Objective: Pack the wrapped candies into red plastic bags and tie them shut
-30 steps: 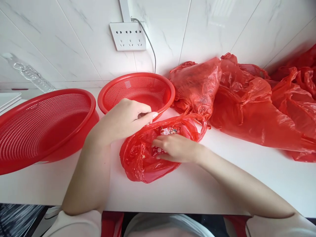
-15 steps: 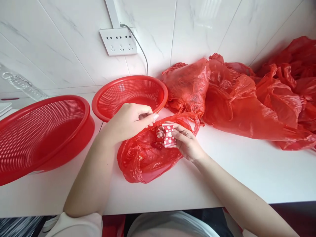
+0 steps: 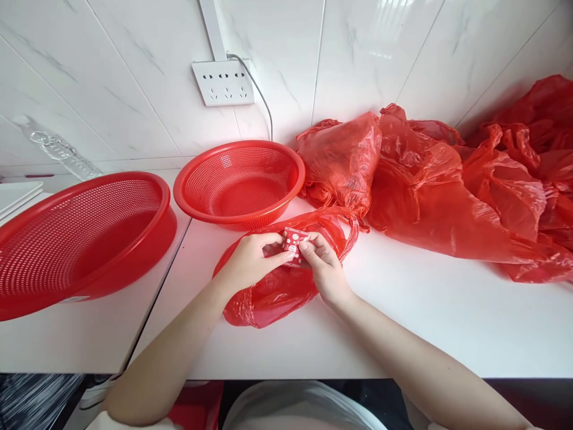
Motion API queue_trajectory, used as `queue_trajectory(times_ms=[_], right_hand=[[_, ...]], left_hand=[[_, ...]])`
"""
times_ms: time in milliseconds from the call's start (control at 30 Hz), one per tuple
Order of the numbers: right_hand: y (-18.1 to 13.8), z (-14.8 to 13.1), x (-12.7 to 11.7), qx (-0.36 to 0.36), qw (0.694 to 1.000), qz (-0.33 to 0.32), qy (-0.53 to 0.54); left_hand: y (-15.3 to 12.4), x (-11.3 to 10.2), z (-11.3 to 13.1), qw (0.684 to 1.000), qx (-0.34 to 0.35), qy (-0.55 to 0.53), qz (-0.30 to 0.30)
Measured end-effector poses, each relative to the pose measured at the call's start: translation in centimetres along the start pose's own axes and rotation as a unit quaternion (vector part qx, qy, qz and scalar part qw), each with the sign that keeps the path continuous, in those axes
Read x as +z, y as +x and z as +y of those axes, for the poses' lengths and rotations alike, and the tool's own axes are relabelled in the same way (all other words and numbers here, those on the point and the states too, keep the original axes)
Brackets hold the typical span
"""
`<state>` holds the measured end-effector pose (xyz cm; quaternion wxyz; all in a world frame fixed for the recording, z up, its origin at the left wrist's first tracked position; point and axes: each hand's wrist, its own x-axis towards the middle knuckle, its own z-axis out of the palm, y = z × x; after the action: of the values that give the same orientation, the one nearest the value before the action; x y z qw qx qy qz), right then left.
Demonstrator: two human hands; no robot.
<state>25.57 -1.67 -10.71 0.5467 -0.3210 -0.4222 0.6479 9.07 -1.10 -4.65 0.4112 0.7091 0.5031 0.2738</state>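
A small red and white patterned packet (image 3: 293, 241) is pinched between the fingertips of my left hand (image 3: 250, 263) and my right hand (image 3: 324, 266). Both hands hover just above an open red plastic bag (image 3: 268, 298) lying on the white counter (image 3: 403, 322). The packet sits over the bag's mouth, near its handle loop. Directly behind my hands stands a small red perforated basket (image 3: 239, 182). Whatever else lies inside the bag is hidden by my hands.
A larger red perforated basket (image 3: 80, 233) sits at the left. A heap of crumpled red plastic bags (image 3: 439, 185) covers the back right of the counter. A wall socket (image 3: 224, 82) with a grey cable is on the marble wall. White plates (image 3: 15, 194) show at far left.
My right hand drew the packet out of the bag and lifted it. My left hand let go of the bag's edge and came down to pinch the packet too.
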Motion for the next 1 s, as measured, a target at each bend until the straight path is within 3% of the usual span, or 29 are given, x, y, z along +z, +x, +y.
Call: queue_trajectory(times_ms=[100, 233, 367, 433, 567, 633, 867, 1000], right_hand=[[-0.1, -0.4, 0.0, -0.027, 0.999, -0.013, -0.041], [-0.2, -0.5, -0.6, 0.006, 0.996, -0.065, -0.056], [-0.5, -0.3, -0.4, 0.032, 0.994, -0.094, -0.037], [-0.6, -0.3, -0.4, 0.039, 0.995, -0.086, -0.045], [-0.5, -0.8, -0.8, 0.024, 0.995, -0.036, -0.086], [-0.5, -1.0, -0.9, 0.005, 0.995, -0.018, -0.094], [-1.0, -0.2, -0.8, -0.019, 0.988, -0.074, -0.135], [-1.2, -0.1, -0.9, -0.030, 0.985, -0.062, -0.156]], left_hand=[[-0.2, -0.2, -0.8, 0.998, 0.010, -0.053, 0.034], [-0.4, -1.0, -1.9, 0.990, 0.015, -0.125, 0.068], [-0.6, -1.7, -2.8, 0.988, 0.019, -0.120, 0.096], [-0.6, -2.1, -2.9, 0.990, 0.013, -0.117, 0.075], [-0.7, -2.1, -2.7, 0.996, -0.014, -0.079, -0.038], [-0.8, -1.7, -2.7, 0.995, -0.033, -0.067, -0.064], [-0.8, -0.4, -2.8, 0.992, -0.026, -0.093, -0.084], [-0.7, -1.0, -2.5, 0.985, -0.041, -0.167, -0.026]])
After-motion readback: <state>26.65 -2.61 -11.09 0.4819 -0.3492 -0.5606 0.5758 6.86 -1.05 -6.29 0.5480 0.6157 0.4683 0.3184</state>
